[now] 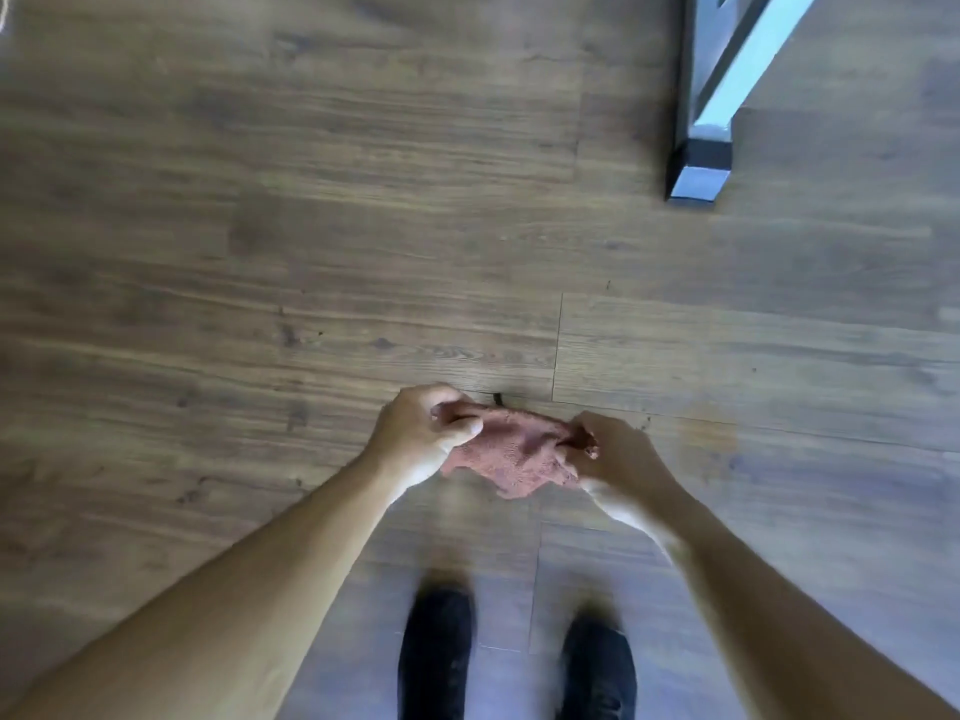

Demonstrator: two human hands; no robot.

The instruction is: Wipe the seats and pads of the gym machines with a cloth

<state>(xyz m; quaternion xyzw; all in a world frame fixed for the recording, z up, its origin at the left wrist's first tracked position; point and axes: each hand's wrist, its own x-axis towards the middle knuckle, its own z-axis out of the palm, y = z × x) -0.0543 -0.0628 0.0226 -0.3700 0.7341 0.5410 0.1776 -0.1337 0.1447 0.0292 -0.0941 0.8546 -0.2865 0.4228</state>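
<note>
Cloth (514, 454) stretches between pinching left hand (421, 433) and right hand (615, 459) fingers.

The cloth (519, 454) is a small, reddish-pink terry rag with a nubby, towel-like surface. It sits just below the middle of the frame, held in the air above the wooden floor rather than lying on anything. It is bunched and creased, stretched sideways between its two gathered ends, with the upper edge pulled into a ridge and the lower part sagging in a loose, rounded flap. A short dark bit shows at its upper edge; what that is cannot be told.
</note>
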